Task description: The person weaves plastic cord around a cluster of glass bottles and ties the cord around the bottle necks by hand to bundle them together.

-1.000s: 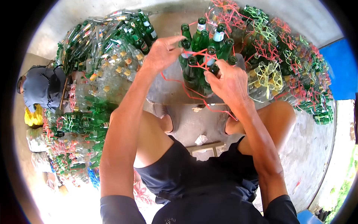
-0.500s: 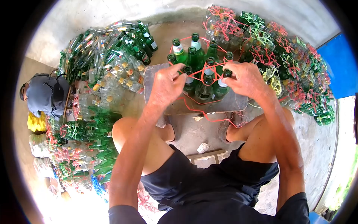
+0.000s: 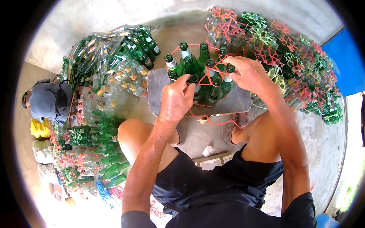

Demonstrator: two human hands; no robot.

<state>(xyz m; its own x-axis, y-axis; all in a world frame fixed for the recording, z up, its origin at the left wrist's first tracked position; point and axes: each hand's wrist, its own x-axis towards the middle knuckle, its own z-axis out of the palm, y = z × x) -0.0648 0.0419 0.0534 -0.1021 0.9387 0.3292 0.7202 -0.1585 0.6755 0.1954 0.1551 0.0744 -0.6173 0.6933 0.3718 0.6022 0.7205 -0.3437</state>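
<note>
A cluster of green glass bottles (image 3: 204, 57) stands upright on a small grey wooden table (image 3: 159, 93) between my knees. Red plastic strapping (image 3: 210, 75) runs around the outer necks and crosses between the inner ones. Closed at the near left of the cluster, my left hand (image 3: 176, 97) pinches by a front bottle's neck; its fingertips are partly hidden, but the strapping runs to them. On the right side my right hand (image 3: 249, 72) has thumb and fingers closed on the strapping beside another bottle's neck. A loose red tail (image 3: 220, 122) hangs over the table's near edge.
Bundles of strapped bottles (image 3: 275, 57) stand along the right wall. Loose bottles (image 3: 110, 53) are heaped at the left, with more bottles (image 3: 91, 140) lying nearer. Another person (image 3: 51, 100) sits at far left beside a yellow bag (image 3: 40, 128). A low wooden frame (image 3: 213, 159) lies between my feet.
The bottle cluster has turned and shifted a little to the left on the table. My left hand has moved slightly right and down, while my right hand has risen slightly.
</note>
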